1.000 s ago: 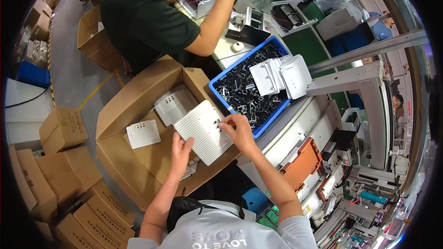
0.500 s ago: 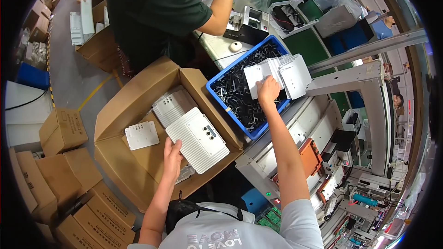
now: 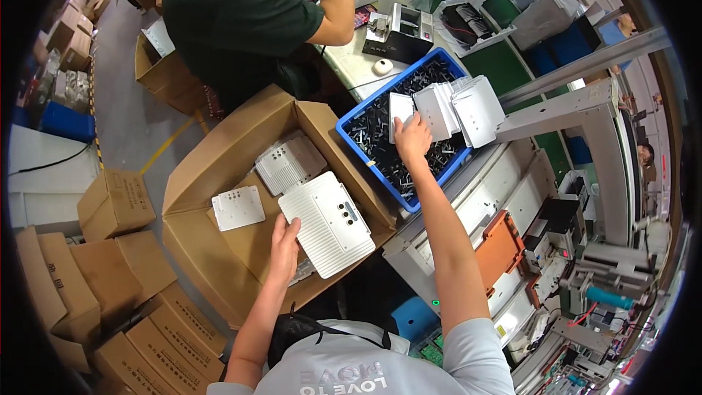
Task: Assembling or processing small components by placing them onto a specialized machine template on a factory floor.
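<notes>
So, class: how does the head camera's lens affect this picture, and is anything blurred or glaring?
Head view: fisheye bending curves the grey frame rail and leaves black corners; lighting is even, with no harsh glare on the white ribbed panel; left hand and right hand look sharp; machinery near the rim is small and hard to read.

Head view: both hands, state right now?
Left hand: open, fingers flat on the edge of the white panel over the cardboard box.
Right hand: on a white plate in the blue bin; grip cannot be told.
</notes>
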Demonstrator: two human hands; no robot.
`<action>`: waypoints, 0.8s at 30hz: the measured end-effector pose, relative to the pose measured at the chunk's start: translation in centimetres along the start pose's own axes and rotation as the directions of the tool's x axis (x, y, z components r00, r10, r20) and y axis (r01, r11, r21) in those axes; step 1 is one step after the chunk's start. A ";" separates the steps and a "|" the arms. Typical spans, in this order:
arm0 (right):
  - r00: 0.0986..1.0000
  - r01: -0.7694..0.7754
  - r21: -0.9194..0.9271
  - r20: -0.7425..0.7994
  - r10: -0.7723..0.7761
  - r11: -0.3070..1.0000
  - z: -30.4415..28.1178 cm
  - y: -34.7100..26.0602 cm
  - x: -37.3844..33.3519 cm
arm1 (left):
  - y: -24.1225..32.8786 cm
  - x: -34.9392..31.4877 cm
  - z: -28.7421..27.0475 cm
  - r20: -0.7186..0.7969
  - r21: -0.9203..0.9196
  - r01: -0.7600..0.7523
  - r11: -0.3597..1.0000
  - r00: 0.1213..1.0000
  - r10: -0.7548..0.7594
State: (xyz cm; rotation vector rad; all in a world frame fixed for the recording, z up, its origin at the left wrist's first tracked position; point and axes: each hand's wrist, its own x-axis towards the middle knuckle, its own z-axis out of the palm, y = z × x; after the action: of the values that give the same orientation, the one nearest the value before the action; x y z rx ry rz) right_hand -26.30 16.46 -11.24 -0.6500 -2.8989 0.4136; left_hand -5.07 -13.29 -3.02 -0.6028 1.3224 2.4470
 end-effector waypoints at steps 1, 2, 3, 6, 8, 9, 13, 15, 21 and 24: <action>0.990 0.078 0.010 -0.122 -0.076 0.997 0.3 -0.5 -0.9 | -0.2 -0.1 -0.1 -0.018 -0.003 -0.001 1.000 1.000 0.001; 0.990 0.082 0.016 -0.116 -0.080 0.996 0.2 -1.0 -2.0 | -0.3 -0.5 -0.3 -0.040 -0.008 -0.006 1.000 0.999 0.005; 0.990 0.144 -0.027 0.000 -0.144 0.989 -0.1 -1.3 -3.0 | -0.4 -0.6 -0.5 -0.047 -0.006 -0.008 1.000 0.999 0.008; 0.975 0.186 -0.005 0.120 -0.184 0.982 -1.2 -1.2 -3.6 | -0.2 -0.9 -0.5 -0.061 -0.024 -0.026 0.999 0.998 0.024; 0.963 0.269 0.096 -0.019 -0.269 0.958 -2.5 0.1 -3.0 | -0.1 -0.8 -0.2 -0.061 -0.023 -0.046 0.999 0.997 0.045; 0.951 0.304 0.152 -0.114 -0.288 0.941 -3.5 0.7 -2.6 | 0.0 -0.8 -0.1 -0.064 -0.025 -0.049 0.998 0.997 0.047; 0.909 0.388 0.226 -0.251 -0.331 0.893 -12.4 0.6 -3.5 | 0.5 -0.8 0.6 -0.031 -0.004 -0.079 0.997 0.996 0.079; 0.911 0.412 0.337 -0.135 -0.389 0.847 -17.9 0.2 -5.9 | 1.0 -1.3 1.3 -0.029 0.024 -0.101 0.995 0.994 0.102; 0.705 -0.001 0.730 0.485 -0.517 0.684 -25.1 2.5 -15.0 | 1.0 -2.7 6.2 0.184 0.162 -0.123 0.979 0.979 0.093; 0.764 -0.042 0.656 0.507 -0.399 0.753 -25.3 2.7 -18.4 | 0.3 -4.2 8.9 0.312 0.218 -0.149 0.964 0.947 0.076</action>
State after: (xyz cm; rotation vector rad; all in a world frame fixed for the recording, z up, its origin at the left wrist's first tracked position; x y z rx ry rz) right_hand -3.77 16.66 10.62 -0.0790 -2.9792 1.7933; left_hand -3.46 -6.19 3.61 -0.0883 1.5230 2.2979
